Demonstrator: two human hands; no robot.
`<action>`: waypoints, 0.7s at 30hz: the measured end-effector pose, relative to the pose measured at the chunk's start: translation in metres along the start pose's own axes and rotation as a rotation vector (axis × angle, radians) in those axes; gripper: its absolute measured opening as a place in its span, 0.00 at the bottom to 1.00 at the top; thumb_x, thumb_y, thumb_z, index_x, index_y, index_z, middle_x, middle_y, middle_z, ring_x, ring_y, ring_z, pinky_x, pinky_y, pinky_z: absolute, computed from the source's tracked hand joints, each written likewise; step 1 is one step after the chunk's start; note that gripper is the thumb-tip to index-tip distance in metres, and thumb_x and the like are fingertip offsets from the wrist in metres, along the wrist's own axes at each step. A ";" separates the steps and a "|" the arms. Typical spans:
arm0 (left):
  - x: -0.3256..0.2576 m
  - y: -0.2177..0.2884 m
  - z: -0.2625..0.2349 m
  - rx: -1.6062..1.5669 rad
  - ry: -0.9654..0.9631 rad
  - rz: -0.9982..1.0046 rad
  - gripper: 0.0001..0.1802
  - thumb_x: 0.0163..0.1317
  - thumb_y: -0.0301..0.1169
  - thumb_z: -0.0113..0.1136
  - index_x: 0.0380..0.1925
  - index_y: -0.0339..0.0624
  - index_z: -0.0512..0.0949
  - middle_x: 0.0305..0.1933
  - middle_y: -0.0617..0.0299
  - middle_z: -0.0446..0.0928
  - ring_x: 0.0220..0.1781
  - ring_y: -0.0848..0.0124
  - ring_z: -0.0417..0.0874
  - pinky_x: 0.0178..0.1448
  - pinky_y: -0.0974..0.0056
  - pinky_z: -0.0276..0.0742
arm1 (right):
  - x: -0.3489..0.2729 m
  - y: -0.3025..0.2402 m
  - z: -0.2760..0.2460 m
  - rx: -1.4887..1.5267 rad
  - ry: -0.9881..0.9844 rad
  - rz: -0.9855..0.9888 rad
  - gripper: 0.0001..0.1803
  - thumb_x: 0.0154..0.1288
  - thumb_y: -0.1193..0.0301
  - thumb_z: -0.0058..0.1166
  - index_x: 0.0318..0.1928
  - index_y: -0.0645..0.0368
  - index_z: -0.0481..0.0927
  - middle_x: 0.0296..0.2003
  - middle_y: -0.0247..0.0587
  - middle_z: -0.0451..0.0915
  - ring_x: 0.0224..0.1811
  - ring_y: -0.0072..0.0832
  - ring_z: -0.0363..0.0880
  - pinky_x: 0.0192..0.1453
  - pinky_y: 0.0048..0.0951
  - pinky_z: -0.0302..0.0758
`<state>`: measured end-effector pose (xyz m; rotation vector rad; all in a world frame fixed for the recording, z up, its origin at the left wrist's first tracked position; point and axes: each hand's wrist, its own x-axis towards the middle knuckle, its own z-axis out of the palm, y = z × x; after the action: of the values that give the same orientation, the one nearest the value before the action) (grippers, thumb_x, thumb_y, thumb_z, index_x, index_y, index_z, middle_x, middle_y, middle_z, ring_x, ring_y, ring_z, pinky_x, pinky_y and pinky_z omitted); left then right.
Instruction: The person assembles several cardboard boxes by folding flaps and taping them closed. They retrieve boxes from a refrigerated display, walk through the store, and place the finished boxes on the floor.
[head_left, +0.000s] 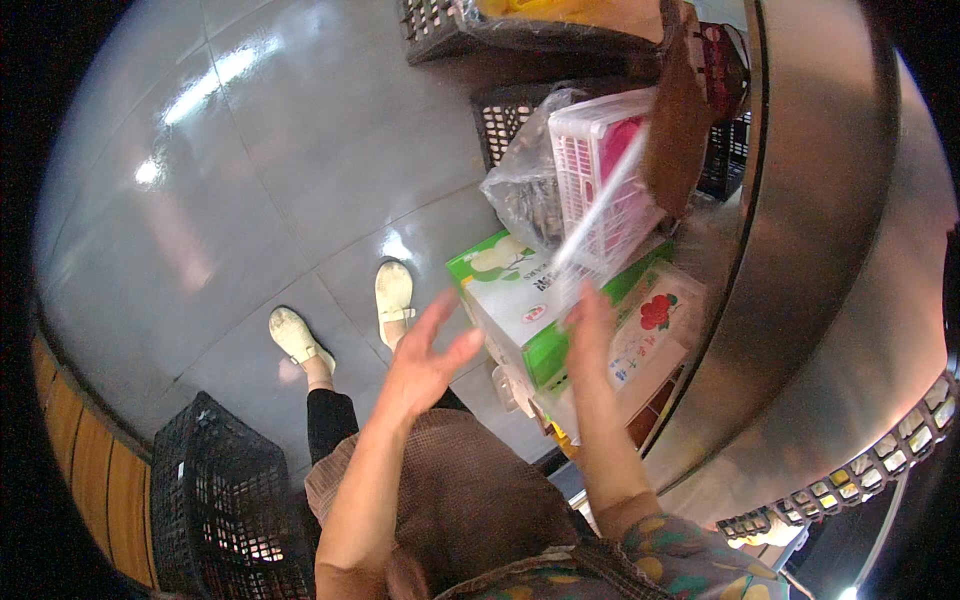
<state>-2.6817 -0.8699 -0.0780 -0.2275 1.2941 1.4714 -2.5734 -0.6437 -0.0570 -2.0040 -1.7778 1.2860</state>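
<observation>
My left hand (425, 365) is open, thumb and fingers apart, with nothing in it. It is held just left of a green-and-white cardboard box (515, 293) with fruit pictures. My right hand (590, 335) is over the box's right part, its fingers smeared by motion. A long white blurred edge (600, 210) runs up from those fingertips; whether they grip it I cannot tell. Right behind it, a white slatted plastic basket (580, 165) with pink inside stands tilted over the box. Crumpled clear plastic (525, 190) lies against the basket's left side.
A pale carton with red fruit (655, 315) is right of the green box. Black crates (500, 125) stand behind, and another black crate (225, 490) at lower left. A curved metal counter (800, 250) rises on the right. My shoes (395, 290) are on grey tiles (270, 150).
</observation>
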 end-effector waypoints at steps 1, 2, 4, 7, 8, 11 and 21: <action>0.015 0.010 0.004 -0.087 -0.057 -0.026 0.42 0.58 0.49 0.63 0.66 0.37 0.62 0.69 0.46 0.62 0.69 0.59 0.66 0.68 0.58 0.63 | -0.023 0.012 0.007 -0.049 0.023 -0.035 0.20 0.63 0.54 0.57 0.32 0.58 0.71 0.26 0.34 0.72 0.31 0.23 0.71 0.38 0.31 0.69; 0.028 0.020 0.005 -0.254 -0.101 -0.028 0.42 0.57 0.46 0.66 0.67 0.38 0.61 0.66 0.49 0.67 0.65 0.63 0.70 0.67 0.61 0.64 | -0.046 0.024 0.010 -0.260 -0.011 -0.088 0.21 0.63 0.54 0.57 0.36 0.61 0.72 0.28 0.37 0.75 0.33 0.25 0.73 0.40 0.32 0.71; 0.048 0.035 0.001 -0.132 -0.226 -0.026 0.40 0.56 0.39 0.67 0.66 0.36 0.62 0.59 0.52 0.74 0.59 0.66 0.74 0.64 0.64 0.66 | -0.066 0.036 0.011 -0.441 -0.214 0.019 0.24 0.62 0.52 0.58 0.41 0.63 0.74 0.27 0.40 0.78 0.33 0.29 0.76 0.42 0.33 0.73; 0.055 0.048 -0.009 0.104 -0.316 -0.165 0.32 0.56 0.21 0.59 0.63 0.42 0.68 0.53 0.57 0.77 0.51 0.69 0.79 0.51 0.66 0.75 | -0.052 0.033 -0.010 -0.745 -0.684 0.209 0.23 0.62 0.51 0.57 0.39 0.62 0.78 0.24 0.37 0.78 0.29 0.28 0.75 0.39 0.32 0.73; 0.054 0.051 -0.013 0.136 -0.363 -0.193 0.33 0.55 0.15 0.57 0.63 0.43 0.69 0.54 0.58 0.77 0.50 0.69 0.79 0.48 0.66 0.77 | -0.037 0.026 -0.021 -0.889 -0.837 0.204 0.22 0.62 0.51 0.57 0.37 0.61 0.79 0.23 0.36 0.77 0.28 0.27 0.75 0.38 0.31 0.73; 0.040 0.057 -0.024 0.186 -0.374 -0.198 0.31 0.55 0.12 0.53 0.61 0.42 0.71 0.47 0.61 0.80 0.46 0.73 0.80 0.47 0.66 0.78 | 0.027 -0.003 -0.048 -0.131 -0.431 0.046 0.16 0.64 0.54 0.53 0.33 0.53 0.77 0.25 0.29 0.75 0.27 0.20 0.72 0.32 0.24 0.69; -0.032 0.070 -0.111 0.130 -0.117 -0.249 0.27 0.47 0.11 0.55 0.51 0.35 0.77 0.36 0.56 0.82 0.40 0.64 0.85 0.41 0.63 0.82 | 0.231 -0.029 -0.020 0.908 -0.136 0.217 0.18 0.65 0.57 0.52 0.49 0.54 0.76 0.34 0.34 0.76 0.35 0.28 0.73 0.41 0.36 0.69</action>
<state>-2.7786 -0.9613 -0.0574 -0.2058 1.2148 1.1684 -2.5997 -0.4252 -0.1369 -1.5918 -0.7427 1.8661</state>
